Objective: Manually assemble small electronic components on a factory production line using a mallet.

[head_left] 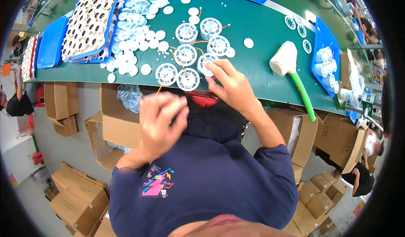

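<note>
My right hand reaches to the table's front edge, its fingers and thumb at a white round slotted housing and partly covering it. Beside it stand several like housings, among them one at the front edge and one to its left. Thin red, orange and yellow wires come out of some of them. My left hand is raised just off the table's front edge, fingers curled and blurred by motion. Whether it holds anything is not visible.
Loose white discs spread over the green table's left side, next to trays of white parts. To the right lie a green-handled mallet with a wrapped white head, slotted rings and a blue tray. Cardboard boxes stand below.
</note>
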Demonstrator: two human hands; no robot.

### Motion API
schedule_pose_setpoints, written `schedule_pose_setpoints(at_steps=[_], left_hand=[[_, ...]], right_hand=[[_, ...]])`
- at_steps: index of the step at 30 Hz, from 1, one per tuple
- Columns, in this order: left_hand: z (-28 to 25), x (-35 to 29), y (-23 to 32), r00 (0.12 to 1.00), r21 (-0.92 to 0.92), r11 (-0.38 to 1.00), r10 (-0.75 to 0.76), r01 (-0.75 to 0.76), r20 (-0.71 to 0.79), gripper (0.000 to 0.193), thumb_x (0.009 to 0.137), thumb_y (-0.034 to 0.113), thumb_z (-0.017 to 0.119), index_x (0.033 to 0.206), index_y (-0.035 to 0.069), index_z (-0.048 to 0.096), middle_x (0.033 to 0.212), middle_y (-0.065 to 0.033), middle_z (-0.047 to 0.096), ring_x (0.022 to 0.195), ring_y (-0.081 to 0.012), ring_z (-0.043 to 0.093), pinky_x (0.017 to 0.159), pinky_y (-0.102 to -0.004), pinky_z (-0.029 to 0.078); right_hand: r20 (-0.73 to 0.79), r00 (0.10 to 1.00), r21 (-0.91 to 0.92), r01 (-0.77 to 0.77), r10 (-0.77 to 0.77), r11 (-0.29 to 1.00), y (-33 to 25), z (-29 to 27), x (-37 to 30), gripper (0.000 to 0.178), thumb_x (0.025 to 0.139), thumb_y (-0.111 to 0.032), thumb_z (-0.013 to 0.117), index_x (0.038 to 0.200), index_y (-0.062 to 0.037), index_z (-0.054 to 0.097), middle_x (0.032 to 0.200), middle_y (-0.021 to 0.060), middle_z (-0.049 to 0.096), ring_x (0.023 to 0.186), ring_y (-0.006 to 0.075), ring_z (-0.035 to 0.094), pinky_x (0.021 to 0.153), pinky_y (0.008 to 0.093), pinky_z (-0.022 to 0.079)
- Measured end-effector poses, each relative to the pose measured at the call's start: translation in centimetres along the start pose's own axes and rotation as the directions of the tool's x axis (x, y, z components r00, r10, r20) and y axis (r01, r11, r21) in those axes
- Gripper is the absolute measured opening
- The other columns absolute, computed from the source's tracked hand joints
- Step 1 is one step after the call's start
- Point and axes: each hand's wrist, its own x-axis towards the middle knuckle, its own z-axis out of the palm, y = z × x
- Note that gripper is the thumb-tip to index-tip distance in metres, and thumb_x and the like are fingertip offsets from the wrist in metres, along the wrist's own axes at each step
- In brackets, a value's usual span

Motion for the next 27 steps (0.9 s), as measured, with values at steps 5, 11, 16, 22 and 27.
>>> schedule_pose_setpoints(at_steps=[5, 11, 16, 22, 27], left_hand=[[4.5, -1.9, 2.0, 0.98, -0.303, 0.934, -0.158, 0.188, 0.121, 0.05, 0.084, 0.001, 0.08, 0.13, 0.0, 0.06, 0.125, -0.0201, 0.064, 0.111, -0.0373, 0.065, 0.095, -0.0434, 0.054], [13.0, 1.8, 3.3, 0.981, -0.307, 0.931, -0.188, 0.196, 0.057, 0.074, 0.082, 0.004, 0.079, 0.147, -0.001, 0.044, 0.142, -0.0251, 0.049, 0.124, -0.0461, 0.055, 0.106, -0.051, 0.046], [16.9, 3.1, 1.3, 0.987, -0.429, 0.889, -0.136, 0.159, 0.084, 0.068, 0.079, 0.0, 0.079, 0.141, 0.0, 0.05, 0.131, -0.0241, 0.056, 0.12, -0.0449, 0.057, 0.101, -0.0496, 0.049], [18.0, 3.6, 1.3, 0.991, -0.414, 0.902, -0.087, 0.121, 0.101, 0.067, 0.082, 0.005, 0.081, 0.141, 0.0, 0.05, 0.127, -0.0226, 0.056, 0.116, -0.0425, 0.058, 0.097, -0.048, 0.05], [18.3, 3.7, 0.9, 0.99, -0.385, 0.912, -0.126, 0.14, 0.063, 0.066, 0.083, 0.009, 0.081, 0.141, 0.0, 0.051, 0.129, -0.0231, 0.058, 0.115, -0.0423, 0.06, 0.098, -0.0479, 0.049]], right_hand=[[0.049, 0.99, 0.043, -0.134, 0.132, 0.99, -0.7, -2.0, -1.7, 0.041, 0.083, -0.002, 0.078, 0.122, -0.0037, 0.066, 0.111, 0.0115, 0.064, 0.078, 0.0253, 0.071, 0.065, 0.0364, 0.059], [-0.02, 0.966, 0.008, -0.256, 0.256, 0.967, 0.5, -5.3, -4.4, 0.044, 0.083, 0.002, 0.077, 0.125, -0.0028, 0.065, 0.115, 0.014, 0.065, 0.079, 0.0234, 0.073, 0.068, 0.0346, 0.062], [-0.111, 0.954, -0.023, -0.283, 0.279, 0.959, 0.4, -5.4, -5.4, 0.04, 0.083, 0.0, 0.078, 0.121, -0.0018, 0.068, 0.118, 0.0161, 0.066, 0.09, 0.032, 0.073, 0.073, 0.0381, 0.06], [-0.035, 0.927, -0.088, -0.375, 0.374, 0.923, 0.5, -6.6, -4.5, 0.034, 0.087, -0.008, 0.078, 0.12, -0.0045, 0.069, 0.123, 0.0149, 0.065, 0.086, 0.0296, 0.07, 0.076, 0.039, 0.058], [-0.225, 0.919, -0.188, -0.368, 0.325, 0.911, 6.4, -11.2, 0.2, 0.023, 0.089, -0.011, 0.077, 0.111, -0.005, 0.072, 0.113, 0.0137, 0.068, 0.087, 0.0282, 0.071, 0.079, 0.0397, 0.058]])
